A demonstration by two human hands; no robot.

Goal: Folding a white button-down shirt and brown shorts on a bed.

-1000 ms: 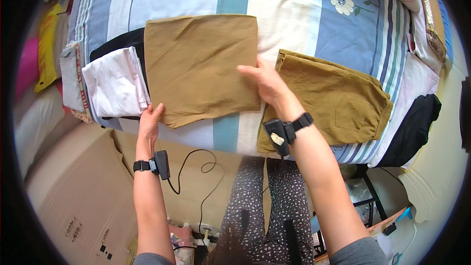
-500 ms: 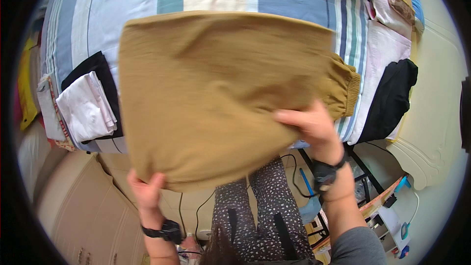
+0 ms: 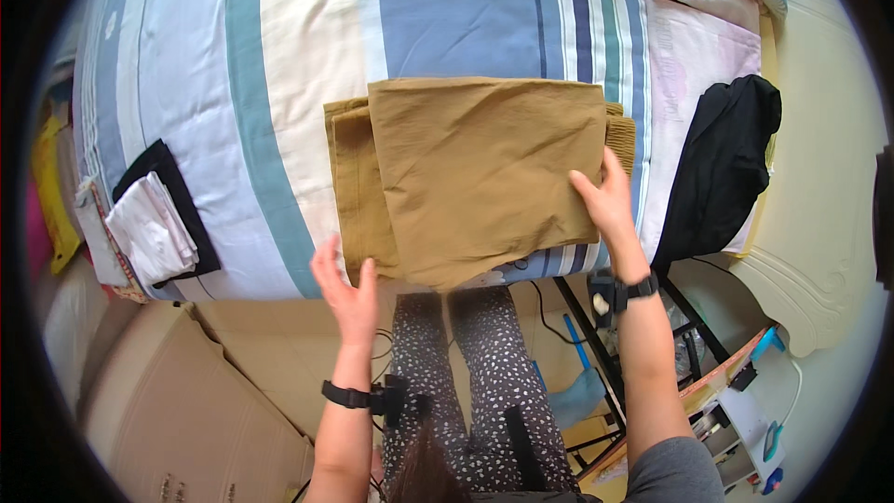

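Observation:
A pair of brown trousers [image 3: 489, 177] with a gathered elastic band at the right lies folded on the bed's near edge. Its top layer is shifted right, so a strip of the under layer shows at the left, and a slack corner droops over the bed's edge. My left hand [image 3: 349, 293] hovers at the lower left corner with fingers spread and nothing in them. At the right edge, my right hand [image 3: 610, 205] touches the cloth, its thumb over the top layer and its index finger stretched along the edge; the other fingers are partly hidden.
The bed carries a striped blue, white and teal sheet [image 3: 298, 130]. Left lie a folded white cloth [image 3: 154, 233] and a black one [image 3: 191, 214]. Black clothing [image 3: 722, 168] lies at the right by the cream headboard [image 3: 810, 251]. A black metal frame [image 3: 596, 345] stands below the bed's edge.
The brown trousers were held up and spread wide; now they lie folded smaller on the bed. My left hand has let go and moved up and right. My right hand stays at the right edge.

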